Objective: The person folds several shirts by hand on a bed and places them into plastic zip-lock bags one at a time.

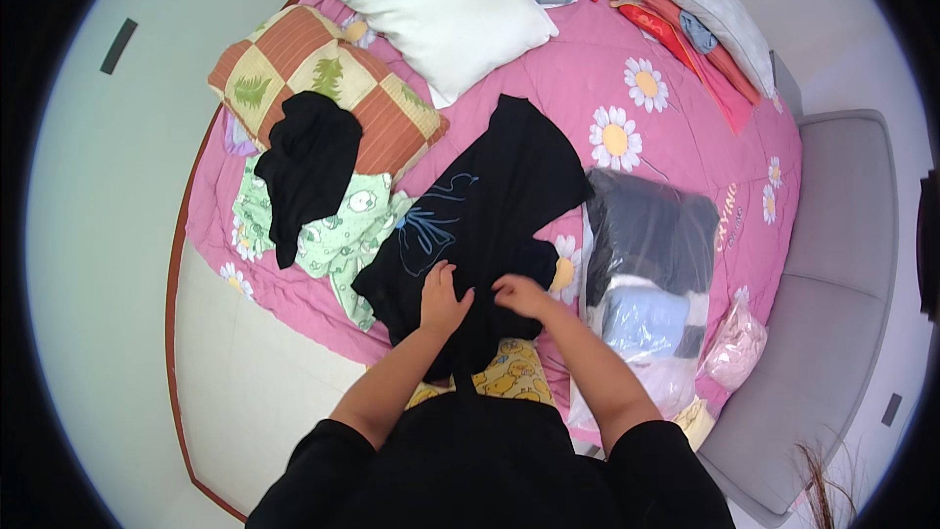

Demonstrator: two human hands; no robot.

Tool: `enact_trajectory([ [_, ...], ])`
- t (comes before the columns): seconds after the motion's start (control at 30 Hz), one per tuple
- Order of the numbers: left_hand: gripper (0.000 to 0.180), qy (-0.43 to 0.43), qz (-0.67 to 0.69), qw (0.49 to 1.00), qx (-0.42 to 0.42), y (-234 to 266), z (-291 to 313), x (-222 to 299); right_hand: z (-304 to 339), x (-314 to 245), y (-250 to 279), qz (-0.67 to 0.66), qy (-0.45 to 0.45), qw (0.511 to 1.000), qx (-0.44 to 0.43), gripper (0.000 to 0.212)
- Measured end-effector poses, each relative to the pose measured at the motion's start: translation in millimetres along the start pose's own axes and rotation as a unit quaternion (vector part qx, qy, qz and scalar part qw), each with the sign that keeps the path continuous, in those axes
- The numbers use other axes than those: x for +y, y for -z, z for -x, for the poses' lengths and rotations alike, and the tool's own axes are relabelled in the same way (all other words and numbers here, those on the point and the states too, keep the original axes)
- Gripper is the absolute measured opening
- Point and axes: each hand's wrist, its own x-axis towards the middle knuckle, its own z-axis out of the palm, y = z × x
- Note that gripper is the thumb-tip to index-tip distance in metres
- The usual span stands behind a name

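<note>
A black T-shirt (509, 176) with a blue line drawing on it lies spread and rumpled on the bed in front of me. My left hand (447, 302) rests on its near part, just below the drawing, fingers apart. A short way to the right, my right hand (522, 296) is over the same cloth, its fingers loosely bent and pointing left. Neither hand visibly grips anything. Under the shirt's near end shows a yellow patterned cloth (519, 372). Mint-green printed clothing (343, 245) is to the left, with another black garment (313, 152) crumpled on top.
The bed has a pink flowered quilt (558, 69). A checked pillow (382, 113) and a white pillow (441, 15) lie at the far left. Right of the shirt is a clear bag of folded clothes (651, 274), near a small pink bundle (736, 348). A grey sofa (832, 235) adjoins the bed.
</note>
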Motion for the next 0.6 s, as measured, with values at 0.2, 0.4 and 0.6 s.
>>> enact_trajectory([
  [0.2, 0.097, 0.172, -0.117, 0.977, -0.041, -51.7, -27.6, -11.9, -115.4, 6.9, 144.1, 0.033, 0.111, 0.941, 0.319, 0.032],
  [0.4, 0.102, 0.206, -0.069, 0.970, -0.107, -71.7, -15.9, -45.1, -225.5, -27.9, 216.5, 0.140, 0.130, 0.936, 0.296, 0.054],
  [0.6, 0.102, 0.209, -0.101, 0.958, -0.166, -82.6, -30.1, -55.7, -272.1, -35.8, 220.2, 0.186, 0.067, 0.964, 0.176, 0.039],
])
